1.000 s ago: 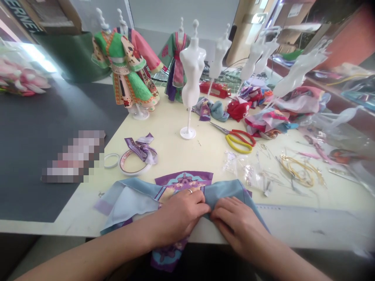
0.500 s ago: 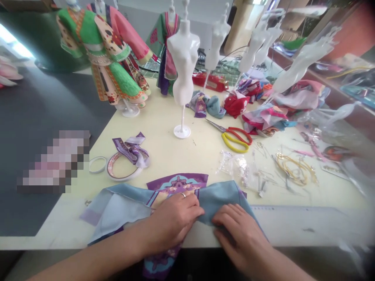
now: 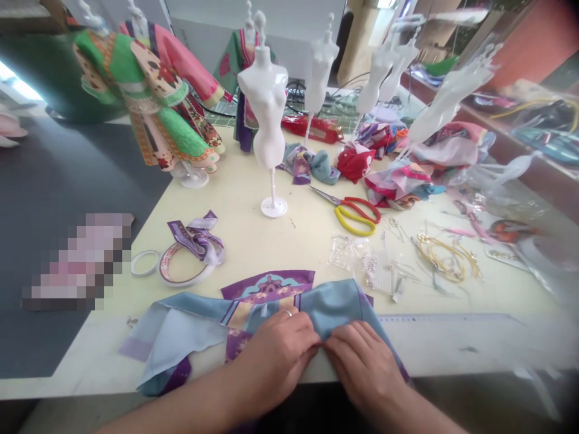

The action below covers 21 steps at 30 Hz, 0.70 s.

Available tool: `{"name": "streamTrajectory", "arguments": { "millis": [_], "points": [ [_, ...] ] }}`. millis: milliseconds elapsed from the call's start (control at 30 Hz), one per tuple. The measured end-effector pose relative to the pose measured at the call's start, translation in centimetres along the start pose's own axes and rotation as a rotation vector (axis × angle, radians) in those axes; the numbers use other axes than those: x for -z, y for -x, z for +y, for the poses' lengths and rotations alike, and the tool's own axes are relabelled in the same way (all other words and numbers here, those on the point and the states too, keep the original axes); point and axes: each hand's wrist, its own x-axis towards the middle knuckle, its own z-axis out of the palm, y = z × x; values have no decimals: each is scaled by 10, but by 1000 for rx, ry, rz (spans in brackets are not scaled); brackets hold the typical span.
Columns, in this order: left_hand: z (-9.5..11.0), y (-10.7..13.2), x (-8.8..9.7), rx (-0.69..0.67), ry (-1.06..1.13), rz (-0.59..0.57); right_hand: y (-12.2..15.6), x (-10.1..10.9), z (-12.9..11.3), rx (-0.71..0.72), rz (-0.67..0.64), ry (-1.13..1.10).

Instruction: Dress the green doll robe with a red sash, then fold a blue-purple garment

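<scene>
A small blue doll garment [image 3: 337, 301] with purple patterned panels lies spread at the table's front edge. My left hand [image 3: 284, 349], a ring on one finger, rests on its middle with the fingers closed on the cloth's near edge. Right beside it, my right hand [image 3: 362, 358] pinches the same blue edge, the fingertips of both hands almost touching. The garment's left part [image 3: 181, 328] is folded open and shows a pale lining. A purple patterned panel [image 3: 271, 284] sticks out behind it. Cloth under the palms is hidden.
Behind stand a bare white doll mannequin [image 3: 266, 114] and several others, some dressed. Scissors [image 3: 353, 211] with red and yellow handles lie in the middle. A tape roll [image 3: 183, 280] with purple ribbon is left, a clear ruler [image 3: 447, 325] right. Cloth bundles [image 3: 398, 184] and small trinkets lie farther right.
My right hand has moved left along the garment's near edge to meet my left hand, its fingers now pinching the cloth. The view has shifted slightly.
</scene>
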Motion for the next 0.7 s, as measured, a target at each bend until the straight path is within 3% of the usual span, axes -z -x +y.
{"name": "streamTrajectory", "arguments": {
  "millis": [200, 700],
  "points": [
    [-3, -6, -1, -15, 11, 44, -3, 2, 0, 19, 83, -50],
    [-1, -7, -4, -78, 8, 161, -9, 6, -6, -59, 133, -147]
  ]
}}
